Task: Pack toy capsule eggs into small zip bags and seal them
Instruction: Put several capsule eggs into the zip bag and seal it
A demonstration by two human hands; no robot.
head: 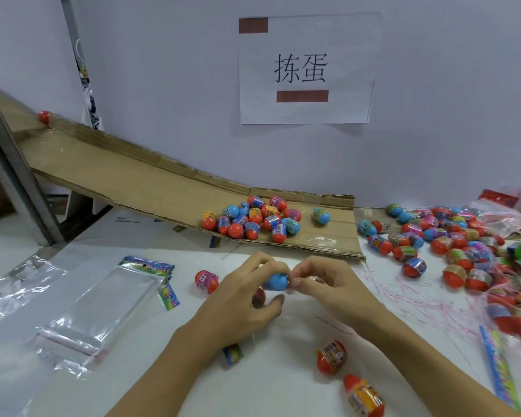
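Observation:
My left hand (241,299) and my right hand (325,281) meet at the table's middle, both curled round a blue capsule egg (275,282); a red egg (258,296) shows under the left palm. Whether a bag surrounds them I cannot tell. Loose eggs lie close by: one red-and-pink egg (206,281) to the left, an orange-banded egg (331,356) and a yellow-banded egg (364,397) near my right forearm. A stack of clear zip bags (103,305) with colourful headers lies at the left.
A sloping cardboard chute (133,176) runs from upper left and holds a cluster of eggs (253,219) at its foot. A big heap of eggs (451,245) and filled bags (512,311) crowds the right side. A paper sign (306,70) hangs on the wall.

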